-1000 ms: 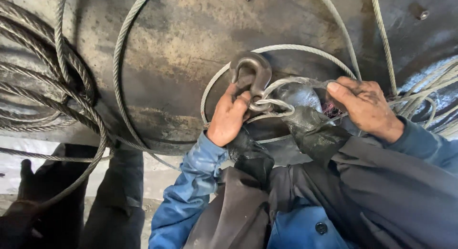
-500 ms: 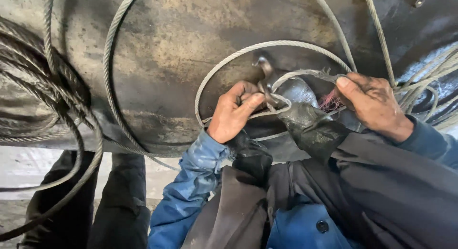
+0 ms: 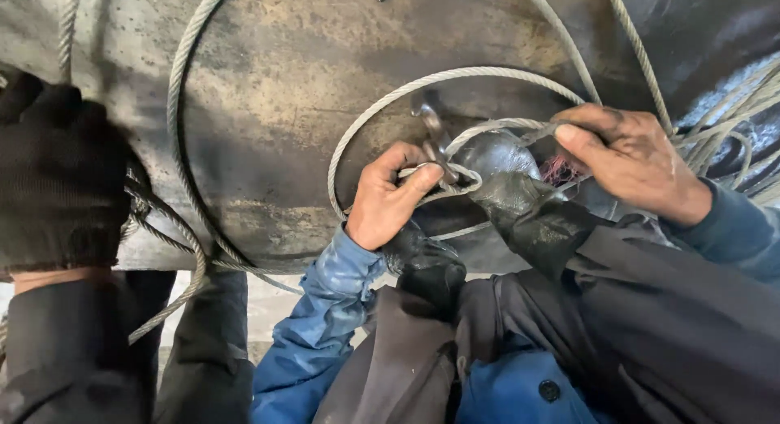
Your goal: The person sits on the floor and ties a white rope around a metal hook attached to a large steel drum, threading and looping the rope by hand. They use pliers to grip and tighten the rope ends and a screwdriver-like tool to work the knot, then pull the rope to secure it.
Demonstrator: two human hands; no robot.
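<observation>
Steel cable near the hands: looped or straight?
Looped: the steel cable curves round the left hand and right hand.

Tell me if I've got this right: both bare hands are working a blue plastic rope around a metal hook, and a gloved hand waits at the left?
Not quite: the head view shows grey steel wire rope, not blue plastic. The left hand and right hand handle it at the metal hook, and a co-worker's black-gloved hand is at the left.

surface: a large dark, rusted and stained metal plate [image 3: 309, 123] is seen filling most of the view | floor: a pale grey strip of ground [image 3: 272, 310] is glimpsed below the plate's lower edge | light: soft daylight is cast evenly, a dull sheen being left on the metal | walls, windows, furniture: cannot be made out
</observation>
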